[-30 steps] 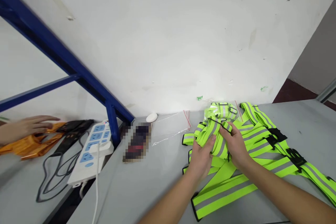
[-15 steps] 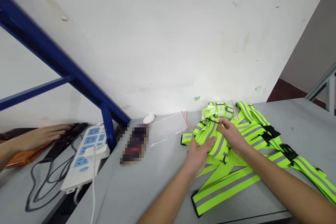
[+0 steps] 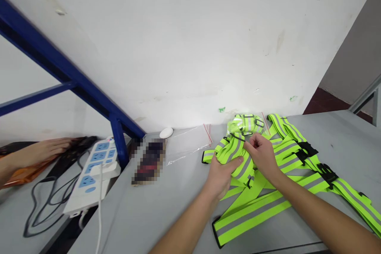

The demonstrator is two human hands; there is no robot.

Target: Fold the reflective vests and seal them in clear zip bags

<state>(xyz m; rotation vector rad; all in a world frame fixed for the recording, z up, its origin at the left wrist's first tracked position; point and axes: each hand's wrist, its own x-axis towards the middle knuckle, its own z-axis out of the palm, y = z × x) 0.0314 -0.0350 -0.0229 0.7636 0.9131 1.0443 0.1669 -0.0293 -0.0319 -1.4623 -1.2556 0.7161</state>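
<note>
A folded bundle of neon-yellow reflective straps (image 3: 233, 152) with grey stripes is gripped in my left hand (image 3: 223, 172), thumb across its front. My right hand (image 3: 262, 154) is closed at the bundle's right edge, fingers curled and thumb beside the end of a thin black strip (image 3: 237, 137); what it pinches is hidden. Beneath and to the right, more reflective straps (image 3: 256, 216) with black buckles lie spread out. Just behind the bundle is another reflective strap bundle in a clear bag (image 3: 245, 124).
A clear zip bag (image 3: 187, 143) lies flat on the grey table (image 3: 175, 206), near a white round object (image 3: 166, 132) and a pixelated item (image 3: 149, 162). Left are a power strip (image 3: 92, 174), cables, a blue frame (image 3: 65, 67) and another person's hand (image 3: 44, 151). A white wall stands behind.
My right hand has shifted slightly right and its fingers have curled in more at the bundle's edge. My left hand keeps its hold. The whole view has shifted a little.
</note>
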